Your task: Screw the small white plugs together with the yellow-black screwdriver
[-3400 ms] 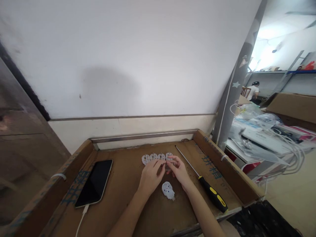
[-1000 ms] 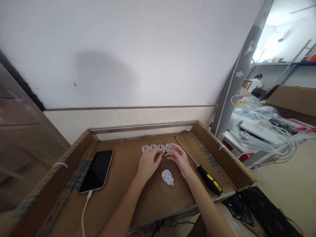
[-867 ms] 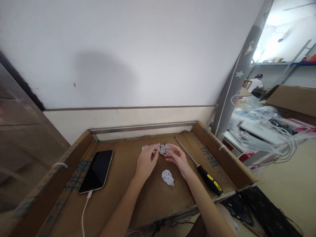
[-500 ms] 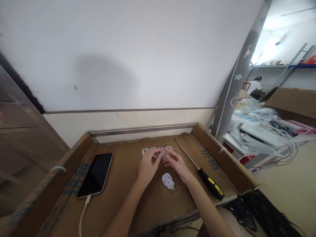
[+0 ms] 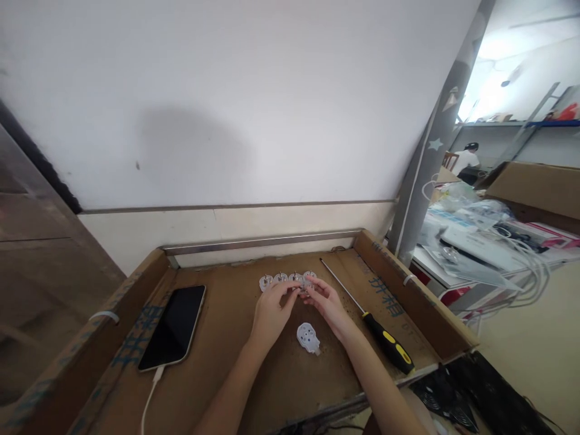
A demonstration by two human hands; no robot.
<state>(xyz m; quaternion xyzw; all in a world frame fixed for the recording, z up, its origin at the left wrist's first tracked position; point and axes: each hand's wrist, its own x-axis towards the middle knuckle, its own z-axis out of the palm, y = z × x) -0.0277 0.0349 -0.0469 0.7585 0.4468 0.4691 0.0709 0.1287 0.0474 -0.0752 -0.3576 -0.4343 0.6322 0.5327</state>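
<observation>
Both hands meet over the cardboard tray (image 5: 217, 314), pinching one small translucent plastic part (image 5: 304, 284) between them. My left hand (image 5: 273, 308) grips its left side with thumb and forefinger; my right hand (image 5: 327, 304) has its right side. Fingers cover much of the part. Just behind the hands, several round white pieces (image 5: 266, 282) with small upright pins lie in a row. A separate white plastic piece (image 5: 308, 337) with holes and a narrow end rests on the cardboard below the hands.
A yellow-black screwdriver (image 5: 387, 343) lies to the right, its shaft pointing away. At the left is a black phone (image 5: 174, 326) with a white cable. Raised cardboard sides border the tray. A person (image 5: 466, 158) sits far back at the right.
The view has shifted slightly. Both hands remain together at the small part, with the fingers slightly rearranged around it.
</observation>
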